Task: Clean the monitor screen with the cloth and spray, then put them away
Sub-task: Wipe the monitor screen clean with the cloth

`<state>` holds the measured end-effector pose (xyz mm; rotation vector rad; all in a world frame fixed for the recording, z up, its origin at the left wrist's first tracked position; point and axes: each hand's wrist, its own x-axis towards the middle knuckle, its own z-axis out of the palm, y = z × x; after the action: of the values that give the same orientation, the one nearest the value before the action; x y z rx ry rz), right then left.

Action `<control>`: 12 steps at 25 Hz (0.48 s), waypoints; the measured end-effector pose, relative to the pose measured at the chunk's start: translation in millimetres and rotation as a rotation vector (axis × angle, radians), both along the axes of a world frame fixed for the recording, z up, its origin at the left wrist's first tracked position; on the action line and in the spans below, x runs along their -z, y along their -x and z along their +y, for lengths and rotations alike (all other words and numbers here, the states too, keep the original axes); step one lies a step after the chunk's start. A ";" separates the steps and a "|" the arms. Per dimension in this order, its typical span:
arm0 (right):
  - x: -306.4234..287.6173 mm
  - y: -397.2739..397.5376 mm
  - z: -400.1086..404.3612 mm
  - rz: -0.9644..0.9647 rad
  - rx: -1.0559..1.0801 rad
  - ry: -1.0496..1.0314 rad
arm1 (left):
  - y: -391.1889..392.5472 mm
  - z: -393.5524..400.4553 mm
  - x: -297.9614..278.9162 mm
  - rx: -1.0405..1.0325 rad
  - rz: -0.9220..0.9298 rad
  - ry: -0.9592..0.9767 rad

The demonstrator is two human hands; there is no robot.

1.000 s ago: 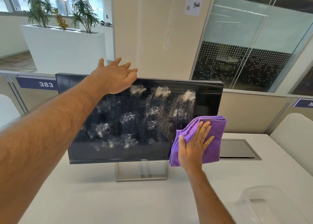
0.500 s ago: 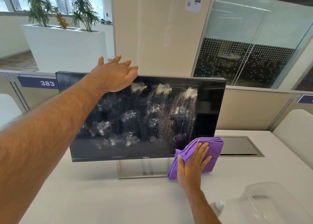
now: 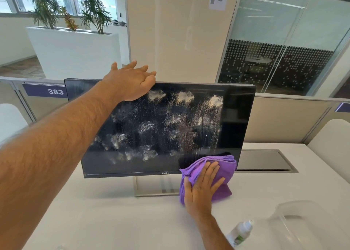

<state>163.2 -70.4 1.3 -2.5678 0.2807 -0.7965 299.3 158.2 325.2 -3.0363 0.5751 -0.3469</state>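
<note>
Foam patches and spray droplets cover most of the dark monitor screen (image 3: 161, 128), which stands on a white bench (image 3: 113, 217). Right hand (image 3: 200, 189) presses a folded purple cloth (image 3: 225, 171) flat against the screen's lower right corner, fingers straight, the cloth hanging past the bottom bezel over the silver stand (image 3: 151, 188). Left hand (image 3: 130, 81) rests open on the top edge, fingers reaching over it, its forearm crossing in front of the screen's left part. Just right of the right forearm lies a white spray bottle (image 3: 241, 231), beside a clear plastic container (image 3: 303, 225). Beyond the right hand, a dark panel (image 3: 265, 161) sits flush in the bench.
</note>
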 end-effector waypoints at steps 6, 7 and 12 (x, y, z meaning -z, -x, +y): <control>-5.2 -1.7 5.4 -0.004 0.000 0.033 | 2.7 2.1 0.0 0.016 0.011 0.028; -9.5 -3.5 4.7 -0.016 0.005 0.029 | 2.5 2.5 0.0 0.019 0.011 0.028; -51.9 -23.0 -2.2 -0.123 -0.001 -0.028 | 1.0 2.8 0.4 0.033 0.010 0.014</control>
<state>186.2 -72.6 53.3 -2.4807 0.2510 -0.9394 298.3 161.0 324.8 -3.0468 0.6265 -0.3384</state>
